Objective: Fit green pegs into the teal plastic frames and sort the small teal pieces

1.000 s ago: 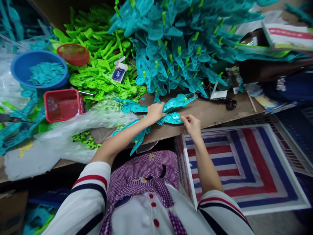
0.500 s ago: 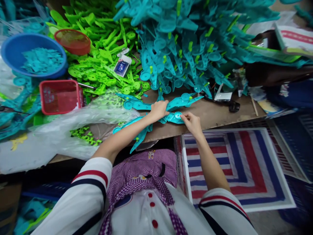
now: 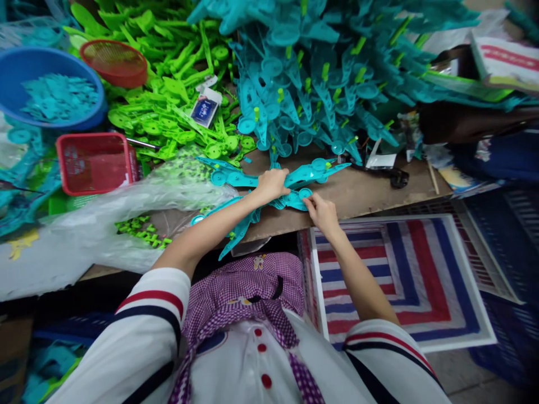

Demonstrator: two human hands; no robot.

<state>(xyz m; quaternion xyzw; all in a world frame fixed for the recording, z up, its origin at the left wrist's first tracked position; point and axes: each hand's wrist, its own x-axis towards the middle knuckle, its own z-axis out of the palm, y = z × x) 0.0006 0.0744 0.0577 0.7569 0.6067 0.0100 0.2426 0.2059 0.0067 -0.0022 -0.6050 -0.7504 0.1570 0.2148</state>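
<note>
My left hand is closed over a small stack of flat teal plastic parts lying on the brown tabletop. My right hand pinches the round end of the lowest teal part at the table's front edge. More teal parts stick out to the left under my left hand, and one hangs over the edge.
A big heap of teal parts with green pegs fills the back. Green parts lie at back left, with a blue bowl, red baskets and a plastic bag. A striped bag-lined crate stands at lower right.
The view has shifted slightly. My right hand slid a little left and closer to the round end of the teal part. My left hand stays on the stack.
</note>
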